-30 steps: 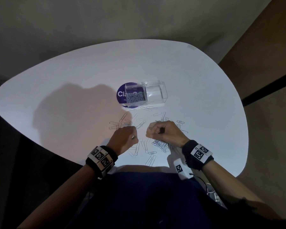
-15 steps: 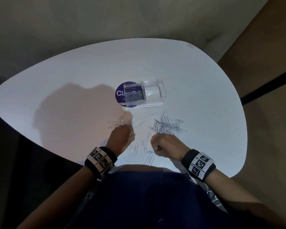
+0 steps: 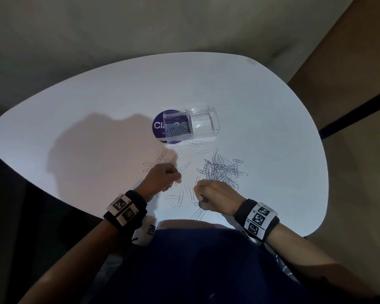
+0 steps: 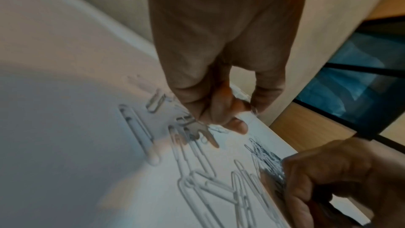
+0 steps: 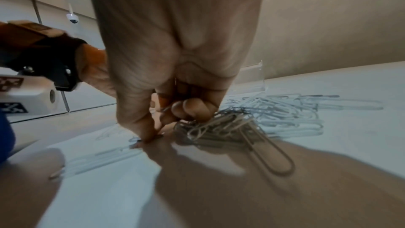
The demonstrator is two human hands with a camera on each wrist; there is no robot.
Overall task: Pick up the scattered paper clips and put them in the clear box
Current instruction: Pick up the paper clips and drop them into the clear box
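Nearest the body, the right hand (image 3: 215, 195) is curled tight over the white rounded tabletop (image 3: 272, 119); the right wrist view shows its fingers (image 5: 192, 108) closed round a bunch of silver wire paper clips (image 5: 221, 126), with the thumb tip pressed down on the surface. The left hand (image 3: 162, 178), just beside it, is also curled, its fingertips (image 4: 236, 124) pinching at a clip or two low over the table; blur hides exactly how many it has hold of. Both wrists wear black bands with white square-patterned markers (image 3: 259, 218).

Loose clips lie flat between and ahead of the two hands, and a denser tangled heap (image 3: 222, 170) sits just beyond the right hand. Farther out stands the clear rectangular plastic box (image 3: 203, 125), open at the top, with a small pile of clips (image 3: 177, 129) in its left part. The box partly overlaps a round dark blue sticker (image 3: 160, 126) on the table, whose white letters read "Cla", the rest being hidden.

Past the table's edge are a plain beige wall and, to the right, a brown wooden panel (image 3: 349, 62) crossed by a dark strip.
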